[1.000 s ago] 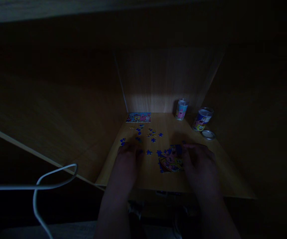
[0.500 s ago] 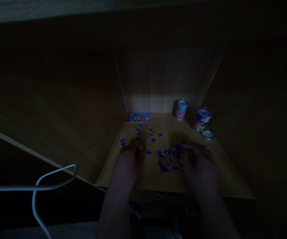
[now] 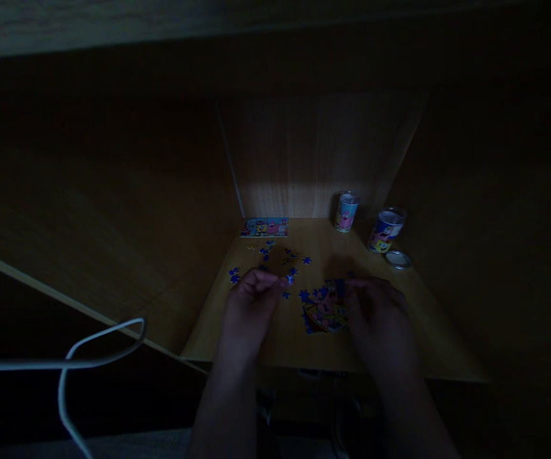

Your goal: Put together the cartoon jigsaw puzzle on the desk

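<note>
Between the thumb and index finger of my left hand (image 3: 251, 309), a small jigsaw piece (image 3: 290, 279) is raised above the table. My right hand (image 3: 380, 315) curls at the right edge of a partly joined jigsaw puzzle (image 3: 325, 309) with blue, pink and yellow cartoon parts. Its thumb and index finger press against that edge, and the hand covers the puzzle's right side. Loose blue pieces (image 3: 234, 275) lie left of my left hand. Several more blue pieces (image 3: 265, 252) and yellowish ones are scattered farther back. The scene is very dark.
A cartoon picture card (image 3: 264, 227) lies at the back left of the wooden table (image 3: 275, 347). Two cartoon-printed cans (image 3: 346, 213) (image 3: 386, 231) stand at the back right, beside a round metal lid (image 3: 398, 259). Wooden panels enclose the sides; a white cable (image 3: 65, 364) hangs at left.
My left hand has lifted and turned, bringing the jigsaw piece up and right into view. My right hand stays at the joined puzzle. The view has shifted slightly.
</note>
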Demonstrator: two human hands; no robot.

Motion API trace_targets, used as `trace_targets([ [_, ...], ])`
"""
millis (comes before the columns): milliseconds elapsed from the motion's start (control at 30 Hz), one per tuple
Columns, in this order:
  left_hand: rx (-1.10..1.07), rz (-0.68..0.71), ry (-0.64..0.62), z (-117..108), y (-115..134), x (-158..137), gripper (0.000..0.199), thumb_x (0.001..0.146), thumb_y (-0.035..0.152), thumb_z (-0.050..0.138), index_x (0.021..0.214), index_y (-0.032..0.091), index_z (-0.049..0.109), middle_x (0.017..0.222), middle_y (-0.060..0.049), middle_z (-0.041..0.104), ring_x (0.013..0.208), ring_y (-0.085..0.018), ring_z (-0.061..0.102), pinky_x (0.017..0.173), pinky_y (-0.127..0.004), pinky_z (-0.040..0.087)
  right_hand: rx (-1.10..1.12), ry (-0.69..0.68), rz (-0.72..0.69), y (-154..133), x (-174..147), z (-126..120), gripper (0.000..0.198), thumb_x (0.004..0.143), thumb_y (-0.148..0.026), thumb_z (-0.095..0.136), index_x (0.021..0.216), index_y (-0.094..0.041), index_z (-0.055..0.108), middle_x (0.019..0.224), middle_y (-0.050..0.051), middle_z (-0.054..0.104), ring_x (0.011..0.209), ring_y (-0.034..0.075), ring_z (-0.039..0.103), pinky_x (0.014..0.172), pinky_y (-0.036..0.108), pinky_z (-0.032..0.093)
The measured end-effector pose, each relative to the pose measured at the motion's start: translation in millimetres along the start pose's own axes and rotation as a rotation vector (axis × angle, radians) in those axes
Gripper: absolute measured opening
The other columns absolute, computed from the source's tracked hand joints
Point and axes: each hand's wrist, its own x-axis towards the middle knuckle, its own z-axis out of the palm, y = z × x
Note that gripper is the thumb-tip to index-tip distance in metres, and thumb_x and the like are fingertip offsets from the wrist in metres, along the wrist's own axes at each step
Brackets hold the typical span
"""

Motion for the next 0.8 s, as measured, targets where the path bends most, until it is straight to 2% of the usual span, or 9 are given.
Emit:
trace_targets([
  [100, -0.409, -0.119, 0.014, 16, 3, -3, 0.028, 0.078, 0.031, 0.09, 0.097, 0.02, 0.071, 0.086, 0.0, 0.078, 0.086, -0.015, 0.073, 0.076, -0.023, 0.054, 0.001, -0.006, -0.013, 0, 0, 0, 0.025, 0.1, -0.038, 0.056, 0.105, -0.02, 0.073, 0.11, 0.013, 0.073, 0.109, 0.031, 0.064, 0.101, 0.048, 0.048],
  [200, -0.548, -0.194, 0.046, 25, 6, -4, 0.045, 0.074, 0.027, 0.093, 0.114, 0.021, 0.075, 0.099, -0.002, 0.08, 0.085, -0.011, 0.073, 0.079, -0.021, 0.056, -0.005, -0.003, -0.021, -1, 0, -1, 0.024, 0.1, -0.037, 0.056, 0.103, -0.02, 0.073, 0.109, 0.013, 0.073, 0.107, 0.03, 0.064, 0.101, 0.048, 0.048],
  [333, -0.59, -0.209, 0.066, 25, 6, -4, 0.039, 0.074, 0.027, 0.093, 0.11, 0.018, 0.079, 0.109, -0.005, 0.08, 0.087, -0.011, 0.073, 0.085, -0.024, 0.058, -0.002, 0.0, -0.017, -2, 1, -1, 0.025, 0.1, -0.039, 0.056, 0.102, -0.02, 0.073, 0.109, 0.013, 0.074, 0.107, 0.031, 0.065, 0.1, 0.049, 0.049],
  [600, -0.606, -0.226, 0.066, 22, 5, -4, 0.034, 0.075, 0.028, 0.093, 0.103, 0.016, 0.078, 0.104, -0.008, 0.082, 0.085, -0.013, 0.075, 0.082, -0.023, 0.059, 0.027, -0.005, 0.01, -2, -1, 0, 0.028, 0.1, -0.042, 0.057, 0.103, -0.02, 0.075, 0.111, 0.013, 0.074, 0.11, 0.031, 0.065, 0.101, 0.049, 0.05],
  [700, -0.577, -0.213, 0.08, 22, 4, -3, 0.035, 0.074, 0.031, 0.093, 0.101, 0.016, 0.077, 0.105, -0.01, 0.082, 0.087, -0.015, 0.076, 0.083, -0.025, 0.059, 0.19, 0.043, 0.134, 4, 0, -6, 0.029, 0.1, -0.047, 0.059, 0.105, -0.023, 0.075, 0.112, 0.01, 0.077, 0.107, 0.029, 0.069, 0.095, 0.044, 0.052],
  [800, -0.534, -0.192, 0.122, 20, 4, -1, 0.036, 0.075, 0.034, 0.093, 0.1, 0.016, 0.075, 0.104, -0.01, 0.082, 0.088, -0.017, 0.077, 0.083, -0.027, 0.06, 0.35, 0.191, 0.333, 17, 3, -20, 0.033, 0.098, -0.051, 0.061, 0.107, -0.022, 0.075, 0.113, 0.01, 0.079, 0.103, 0.028, 0.072, 0.086, 0.038, 0.054],
])
